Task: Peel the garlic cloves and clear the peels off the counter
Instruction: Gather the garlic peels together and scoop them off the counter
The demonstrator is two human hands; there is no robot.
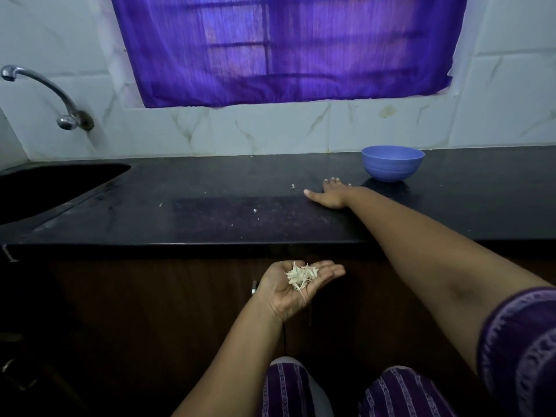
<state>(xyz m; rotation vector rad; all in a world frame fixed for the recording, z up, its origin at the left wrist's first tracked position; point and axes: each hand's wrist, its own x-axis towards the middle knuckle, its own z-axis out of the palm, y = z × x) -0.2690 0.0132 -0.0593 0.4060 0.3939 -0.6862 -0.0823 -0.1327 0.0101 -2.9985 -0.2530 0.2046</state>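
Observation:
My left hand [296,285] is held palm up just below the front edge of the black counter [210,224], cupping a small pile of pale garlic peels [301,276]. My right hand [329,195] lies flat on the counter with fingers spread, just left of a blue bowl [392,162]. What the bowl holds is hidden by its wall. A few tiny peel scraps [293,186] lie on the counter left of my right hand, and others [255,210] nearer the middle.
A dark sink [45,188] is set into the counter at the left, with a metal tap [45,88] on the tiled wall above it. A purple curtain [285,49] covers the window. Dark cabinet doors [150,311] are below the counter.

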